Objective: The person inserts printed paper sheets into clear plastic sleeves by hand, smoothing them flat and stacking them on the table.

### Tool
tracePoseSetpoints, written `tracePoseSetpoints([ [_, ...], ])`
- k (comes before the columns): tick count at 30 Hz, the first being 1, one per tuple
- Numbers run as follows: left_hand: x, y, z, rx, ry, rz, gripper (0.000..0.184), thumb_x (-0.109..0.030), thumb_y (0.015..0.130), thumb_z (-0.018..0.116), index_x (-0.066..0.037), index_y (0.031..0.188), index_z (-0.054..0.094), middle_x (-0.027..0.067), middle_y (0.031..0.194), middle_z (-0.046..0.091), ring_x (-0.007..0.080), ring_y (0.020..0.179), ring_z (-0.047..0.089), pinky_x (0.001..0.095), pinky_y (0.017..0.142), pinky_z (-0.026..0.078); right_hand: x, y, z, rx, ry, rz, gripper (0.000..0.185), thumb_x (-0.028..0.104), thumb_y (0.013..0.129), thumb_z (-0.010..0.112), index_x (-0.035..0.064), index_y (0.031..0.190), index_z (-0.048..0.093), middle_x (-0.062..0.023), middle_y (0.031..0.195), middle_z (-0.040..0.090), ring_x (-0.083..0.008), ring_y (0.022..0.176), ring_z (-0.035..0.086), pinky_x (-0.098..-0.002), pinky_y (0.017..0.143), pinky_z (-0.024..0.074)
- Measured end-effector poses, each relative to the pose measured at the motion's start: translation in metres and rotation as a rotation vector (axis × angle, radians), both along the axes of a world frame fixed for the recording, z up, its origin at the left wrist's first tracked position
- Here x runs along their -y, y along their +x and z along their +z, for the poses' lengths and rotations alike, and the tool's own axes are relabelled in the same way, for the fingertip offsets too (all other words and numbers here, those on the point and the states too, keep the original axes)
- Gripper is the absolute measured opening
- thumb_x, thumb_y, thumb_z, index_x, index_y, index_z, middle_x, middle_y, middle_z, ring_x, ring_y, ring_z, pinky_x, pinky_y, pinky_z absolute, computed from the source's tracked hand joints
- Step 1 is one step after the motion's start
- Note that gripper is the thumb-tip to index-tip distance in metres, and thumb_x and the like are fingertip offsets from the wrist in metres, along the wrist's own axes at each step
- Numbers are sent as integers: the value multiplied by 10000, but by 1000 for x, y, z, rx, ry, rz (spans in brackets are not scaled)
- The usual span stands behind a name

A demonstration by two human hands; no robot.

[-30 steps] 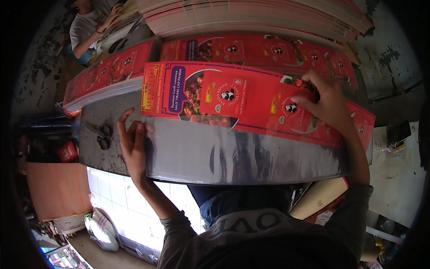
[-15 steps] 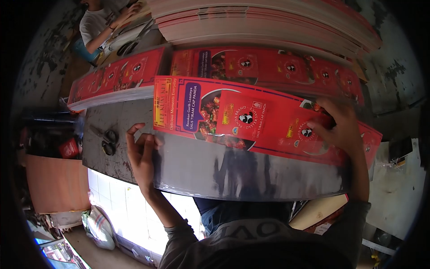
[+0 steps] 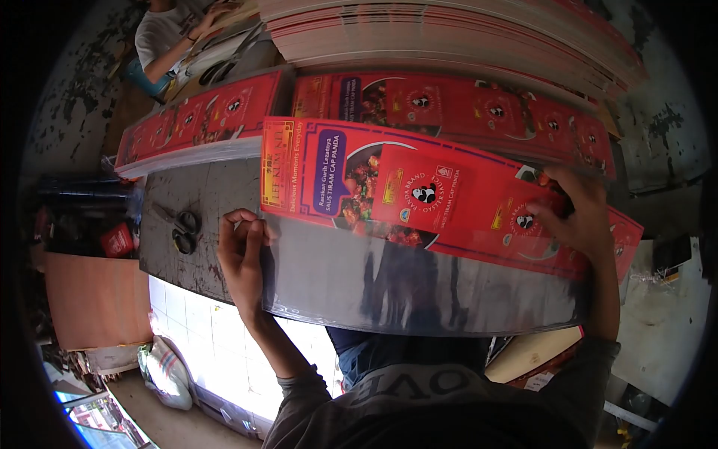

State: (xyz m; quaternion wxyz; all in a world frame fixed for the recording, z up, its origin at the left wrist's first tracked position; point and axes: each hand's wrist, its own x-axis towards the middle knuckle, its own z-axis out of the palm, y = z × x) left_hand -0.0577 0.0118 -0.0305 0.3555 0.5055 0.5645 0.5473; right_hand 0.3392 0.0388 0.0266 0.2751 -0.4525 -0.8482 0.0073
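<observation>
A long red printed card [image 3: 479, 198] with panda pictures lies slanted across a stack of clear plastic sleeves [image 3: 336, 269]. My right hand [image 3: 583, 213] grips the card near its right end, thumb on the printed face and fingers over the upper edge. At the left edge of the sleeves is my left hand [image 3: 243, 251], its fingers curled and pinched together at the plastic. How much plastic is between those fingertips is hard to see. The card's lower edge lies along the sleeves; whether it is under the top film I cannot tell.
Behind are more red cards in plastic [image 3: 449, 105] and another pile [image 3: 202, 112] to the left. A tall stack of card edges [image 3: 449, 37] rises at the back. Black-handled scissors [image 3: 183, 232] lie on the worn grey table [image 3: 168, 262]. Another person [image 3: 168, 37] works at upper left.
The fingers of my left hand have curled closer together at the plastic edge. My right hand stays on the card. The whole view has shifted slightly.
</observation>
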Motion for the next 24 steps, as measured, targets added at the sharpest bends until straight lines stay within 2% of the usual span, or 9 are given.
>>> tracePoseSetpoints([
  [7,-1,-1,-1,1,20,11,58,-15,894,458,11,945,468,39,660,549,71,645,443,206,649,343,0,-4,5,7,-3,-2,381,223,635,763,21,903,582,-105,755,613,-242,639,613,-313,572,468],
  [10,-2,0,-2,13,23,8,58,-58,894,478,-23,942,479,6,674,528,59,644,402,201,635,307,0,-3,7,-17,6,15,373,219,630,765,18,887,584,-101,735,605,-235,611,602,-304,553,463],
  [14,-1,-1,-2,-4,12,15,56,-54,895,475,-23,942,478,7,673,528,59,645,405,199,632,308,1,-5,9,2,17,10,368,212,622,769,17,875,586,-97,724,598,-231,597,590,-305,551,459],
  [17,0,1,1,-7,7,32,57,-15,888,470,11,938,475,38,673,560,70,643,453,206,647,353,2,-4,8,-15,8,17,368,210,619,771,16,873,588,-97,717,594,-228,591,582,-306,553,458],
  [23,0,1,-2,12,23,34,66,-13,890,462,7,952,472,38,678,559,67,649,456,198,649,353,1,-2,4,12,-36,-18,390,206,622,772,24,916,591,-111,760,610,-230,656,614,-316,591,470],
  [24,0,2,-2,-15,18,38,83,-23,890,468,6,968,470,37,678,566,66,647,460,196,649,352,0,-1,4,23,-68,-32,425,179,626,753,22,982,580,-119,832,623,-246,723,621,-320,654,476],
])
